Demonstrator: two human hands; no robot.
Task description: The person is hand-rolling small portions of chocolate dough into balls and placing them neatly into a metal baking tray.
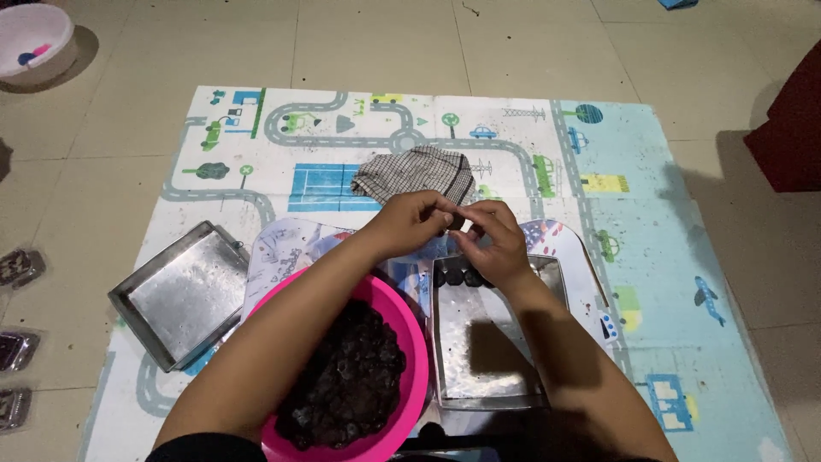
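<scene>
Two metal trays (184,295) (483,342), one pink bowl (410,342), one checked cloth (416,174), one play mat (650,257).

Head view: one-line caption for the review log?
Both hands, left hand and right hand, pinch a small dark lump above a metal tray beside a pink bowl.

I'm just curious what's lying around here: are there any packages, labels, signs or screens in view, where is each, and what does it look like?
Clear plastic packs: three at the left edge on the tiled floor, small, rectangular, with dark contents.
Printed play mat: spread on the floor under the trays, pale with grey roads, cars, trees and small road-sign drawings.
Printed sheet: under the pink bowl, pale, rounded, with small pictures.
No screens are visible.
</scene>
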